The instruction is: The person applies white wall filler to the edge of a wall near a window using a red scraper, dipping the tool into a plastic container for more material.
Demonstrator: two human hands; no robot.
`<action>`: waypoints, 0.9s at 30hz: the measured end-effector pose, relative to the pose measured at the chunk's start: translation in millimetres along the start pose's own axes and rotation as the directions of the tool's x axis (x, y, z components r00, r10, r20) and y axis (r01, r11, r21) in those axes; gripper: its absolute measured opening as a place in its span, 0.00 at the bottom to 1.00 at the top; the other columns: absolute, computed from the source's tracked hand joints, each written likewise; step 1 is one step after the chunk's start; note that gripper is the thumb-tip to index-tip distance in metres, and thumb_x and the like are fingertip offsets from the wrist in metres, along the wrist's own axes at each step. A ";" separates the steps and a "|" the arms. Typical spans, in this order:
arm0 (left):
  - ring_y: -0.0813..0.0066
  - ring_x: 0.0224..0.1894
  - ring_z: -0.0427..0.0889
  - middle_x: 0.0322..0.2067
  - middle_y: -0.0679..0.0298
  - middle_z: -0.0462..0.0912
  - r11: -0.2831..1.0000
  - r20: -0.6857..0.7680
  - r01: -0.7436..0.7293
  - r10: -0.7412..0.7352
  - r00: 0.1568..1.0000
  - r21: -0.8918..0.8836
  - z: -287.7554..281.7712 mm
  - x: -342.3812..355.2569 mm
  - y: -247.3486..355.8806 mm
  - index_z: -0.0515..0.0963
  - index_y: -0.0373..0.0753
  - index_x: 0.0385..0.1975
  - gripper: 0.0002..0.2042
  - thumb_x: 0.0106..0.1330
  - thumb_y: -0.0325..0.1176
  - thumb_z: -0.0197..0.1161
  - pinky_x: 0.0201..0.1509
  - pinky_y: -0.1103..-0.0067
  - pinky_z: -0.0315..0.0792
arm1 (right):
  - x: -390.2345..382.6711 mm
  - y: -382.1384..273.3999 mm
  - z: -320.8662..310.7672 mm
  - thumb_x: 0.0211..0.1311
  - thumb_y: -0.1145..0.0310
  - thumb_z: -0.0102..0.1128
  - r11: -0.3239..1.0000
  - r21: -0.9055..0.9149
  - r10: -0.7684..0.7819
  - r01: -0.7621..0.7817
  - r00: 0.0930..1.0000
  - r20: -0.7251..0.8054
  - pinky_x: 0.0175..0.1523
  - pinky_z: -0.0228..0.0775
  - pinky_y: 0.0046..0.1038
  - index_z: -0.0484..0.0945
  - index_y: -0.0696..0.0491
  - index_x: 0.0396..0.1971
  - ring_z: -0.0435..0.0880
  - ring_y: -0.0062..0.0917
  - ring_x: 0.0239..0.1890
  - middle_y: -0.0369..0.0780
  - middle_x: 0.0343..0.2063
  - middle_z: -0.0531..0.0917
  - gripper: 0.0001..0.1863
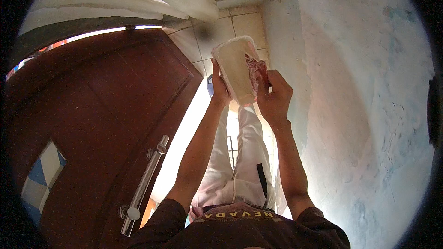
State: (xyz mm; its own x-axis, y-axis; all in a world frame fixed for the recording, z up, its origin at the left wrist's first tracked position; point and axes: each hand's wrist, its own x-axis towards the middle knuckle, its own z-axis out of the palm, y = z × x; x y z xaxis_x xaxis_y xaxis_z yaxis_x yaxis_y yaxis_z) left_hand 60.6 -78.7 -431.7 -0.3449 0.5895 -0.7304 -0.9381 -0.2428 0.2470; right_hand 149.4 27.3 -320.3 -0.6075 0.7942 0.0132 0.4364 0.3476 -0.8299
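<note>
Tiled floor (pixel 248 24), pale round-cornered container (pixel 234 67), mottled reddish wad (pixel 254 68)

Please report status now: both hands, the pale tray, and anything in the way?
Left hand holding pale tray by left edge. Right hand gripping crumpled reddish piece at right side. Tray held aloft. Brown door left, wall right.

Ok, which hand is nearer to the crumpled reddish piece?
Right. The right hand holds the crumpled reddish piece at the right side of the pale container; the left hand is across from it, at the container's left edge, apart from the piece.
</note>
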 end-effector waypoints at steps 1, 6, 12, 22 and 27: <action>0.62 0.60 0.75 0.60 0.58 0.73 1.000 0.023 -0.015 0.014 1.000 0.020 0.5 0.2 -0.4 0.65 0.44 0.66 0.39 0.67 0.71 0.42 0.64 0.66 0.71 | -0.8 -1.2 -2.4 0.61 0.77 0.63 1.000 0.003 -0.001 0.001 1.000 0.001 0.27 0.63 0.24 0.77 0.60 0.27 0.71 0.23 0.20 0.41 0.20 0.75 0.05; 0.61 0.61 0.73 0.61 0.57 0.72 0.999 0.089 -0.015 0.012 0.996 0.030 8.1 0.2 3.6 0.64 0.44 0.67 0.41 0.66 0.72 0.42 0.66 0.64 0.69 | -7.6 5.9 -8.9 0.67 0.71 0.62 0.939 0.143 0.314 -0.312 0.949 0.010 0.31 0.67 0.20 0.81 0.59 0.34 0.74 0.17 0.24 0.34 0.25 0.80 0.06; 0.61 0.61 0.73 0.62 0.58 0.71 0.999 0.038 -0.012 0.011 0.999 0.033 8.1 1.9 4.8 0.64 0.44 0.67 0.42 0.65 0.73 0.43 0.66 0.65 0.68 | -13.3 27.9 -8.5 0.70 0.70 0.57 0.375 0.800 0.629 -0.469 0.762 0.153 0.45 0.74 0.22 0.81 0.60 0.45 0.82 0.18 0.37 0.36 0.39 0.84 0.11; 0.62 0.61 0.74 0.61 0.59 0.73 0.989 0.110 0.133 -0.126 0.986 -0.061 -5.0 13.4 13.9 0.66 0.46 0.66 0.40 0.64 0.73 0.46 0.64 0.65 0.70 | -10.8 61.3 -20.1 0.67 0.68 0.60 -0.005 0.847 0.648 -0.532 0.643 0.408 0.54 0.74 0.26 0.79 0.61 0.48 0.82 0.23 0.43 0.37 0.45 0.84 0.14; 0.62 0.62 0.73 0.62 0.58 0.72 0.982 0.049 0.187 -0.186 0.981 -0.010 -0.2 14.6 6.7 0.65 0.45 0.67 0.42 0.64 0.73 0.46 0.65 0.66 0.69 | -4.8 60.0 -25.0 0.67 0.69 0.62 0.417 0.762 0.500 -0.495 0.826 0.262 0.44 0.75 0.23 0.80 0.59 0.46 0.82 0.18 0.38 0.35 0.40 0.84 0.12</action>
State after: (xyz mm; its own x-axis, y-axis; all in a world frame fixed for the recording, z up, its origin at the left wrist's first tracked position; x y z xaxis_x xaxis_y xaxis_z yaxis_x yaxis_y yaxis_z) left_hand 49.3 -71.9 -440.8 -0.1657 0.6618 -0.7312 -0.9856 -0.1366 0.0998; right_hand 195.2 56.8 -356.2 -0.4577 0.6986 -0.5500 -0.0234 -0.6278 -0.7780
